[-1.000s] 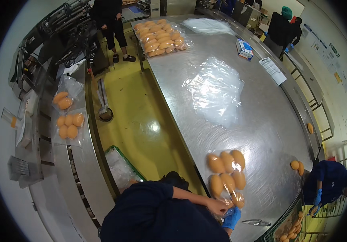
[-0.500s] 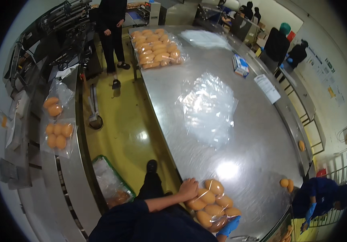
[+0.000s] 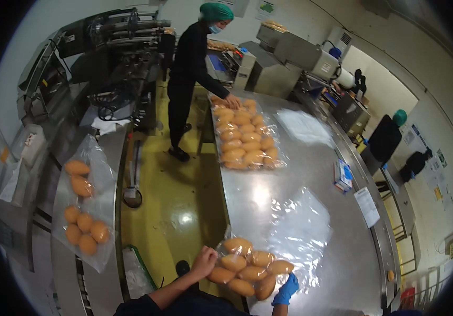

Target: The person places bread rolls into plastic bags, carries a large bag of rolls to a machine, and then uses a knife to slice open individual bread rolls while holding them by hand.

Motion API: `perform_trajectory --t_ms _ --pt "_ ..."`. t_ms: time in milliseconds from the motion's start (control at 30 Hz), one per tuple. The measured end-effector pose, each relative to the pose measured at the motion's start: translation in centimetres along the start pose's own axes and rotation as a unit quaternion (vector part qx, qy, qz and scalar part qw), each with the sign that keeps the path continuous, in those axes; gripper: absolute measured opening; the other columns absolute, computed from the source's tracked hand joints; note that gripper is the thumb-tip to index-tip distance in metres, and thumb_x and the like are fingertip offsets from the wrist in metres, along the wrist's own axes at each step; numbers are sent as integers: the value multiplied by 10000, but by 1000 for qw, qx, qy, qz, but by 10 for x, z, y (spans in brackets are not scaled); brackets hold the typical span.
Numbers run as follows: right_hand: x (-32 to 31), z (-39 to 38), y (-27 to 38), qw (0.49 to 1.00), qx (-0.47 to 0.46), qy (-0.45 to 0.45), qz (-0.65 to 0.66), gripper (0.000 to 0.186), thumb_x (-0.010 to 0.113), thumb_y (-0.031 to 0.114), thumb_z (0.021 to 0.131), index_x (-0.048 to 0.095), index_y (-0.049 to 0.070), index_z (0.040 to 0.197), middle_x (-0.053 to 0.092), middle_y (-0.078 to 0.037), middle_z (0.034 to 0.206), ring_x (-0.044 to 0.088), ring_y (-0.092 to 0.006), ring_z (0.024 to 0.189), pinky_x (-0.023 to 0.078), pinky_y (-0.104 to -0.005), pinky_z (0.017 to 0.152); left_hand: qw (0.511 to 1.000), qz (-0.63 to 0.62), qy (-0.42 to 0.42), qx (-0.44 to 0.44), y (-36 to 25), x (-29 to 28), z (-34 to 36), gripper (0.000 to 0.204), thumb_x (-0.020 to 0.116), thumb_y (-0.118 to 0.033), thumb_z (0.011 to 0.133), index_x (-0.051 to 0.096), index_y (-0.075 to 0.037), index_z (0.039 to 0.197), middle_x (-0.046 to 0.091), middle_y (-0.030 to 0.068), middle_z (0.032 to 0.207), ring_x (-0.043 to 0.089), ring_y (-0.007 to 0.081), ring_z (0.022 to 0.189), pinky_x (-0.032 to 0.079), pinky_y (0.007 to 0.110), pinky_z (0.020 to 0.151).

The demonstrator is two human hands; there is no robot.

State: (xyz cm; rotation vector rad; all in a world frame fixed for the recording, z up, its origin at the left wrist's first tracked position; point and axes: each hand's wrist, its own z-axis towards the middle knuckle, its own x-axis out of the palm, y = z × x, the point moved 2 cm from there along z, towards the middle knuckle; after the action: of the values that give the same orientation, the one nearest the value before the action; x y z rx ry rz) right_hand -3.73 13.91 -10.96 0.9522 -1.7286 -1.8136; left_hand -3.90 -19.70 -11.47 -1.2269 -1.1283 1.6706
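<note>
A clear plastic bag of several oval bread rolls [image 3: 251,272] hangs between my two hands at the near left corner of the steel table, partly past its edge. My bare left hand [image 3: 204,263] is closed on the bag's left side. On the right, my blue-gloved right hand [image 3: 287,289] pinches the bag's corner beside the end roll. Just beyond the rolls lies a loose stack of clear plastic bags [image 3: 301,231], which the held bag partly overlaps.
Across the steel table [image 3: 342,237], a co-worker's hand [image 3: 233,101] touches bagged rolls [image 3: 245,137]. White sheets [image 3: 304,126], a glove box [image 3: 343,176] and a paper [image 3: 366,207] lie at the far and right side. More bagged rolls [image 3: 87,230] rest on the left counter [image 3: 68,268].
My view has tilted up. Both hands have raised the bag of rolls off the table and shifted it toward the left edge. The co-worker now leans over the far bagged rolls.
</note>
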Motion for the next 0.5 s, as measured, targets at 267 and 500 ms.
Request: perform_trajectory --t_ms 267,500 --pt "253 6 27 976 -108 182 -47 217 534 130 896 672 -18 975 665 -63 878 571 -131 769 450 -262 714 961 -87 -235 -118 53 -138 79 139 512 -102 900 515 5 811 484 87 829 555 190 680 477 289 595" --pt "380 65 100 958 -89 273 7 192 563 163 902 679 25 969 548 21 642 473 -68 550 393 -230 505 900 -266 -258 -230 62 -170 159 106 493 -136 937 490 -44 884 488 37 876 586 131 686 490 254 610"
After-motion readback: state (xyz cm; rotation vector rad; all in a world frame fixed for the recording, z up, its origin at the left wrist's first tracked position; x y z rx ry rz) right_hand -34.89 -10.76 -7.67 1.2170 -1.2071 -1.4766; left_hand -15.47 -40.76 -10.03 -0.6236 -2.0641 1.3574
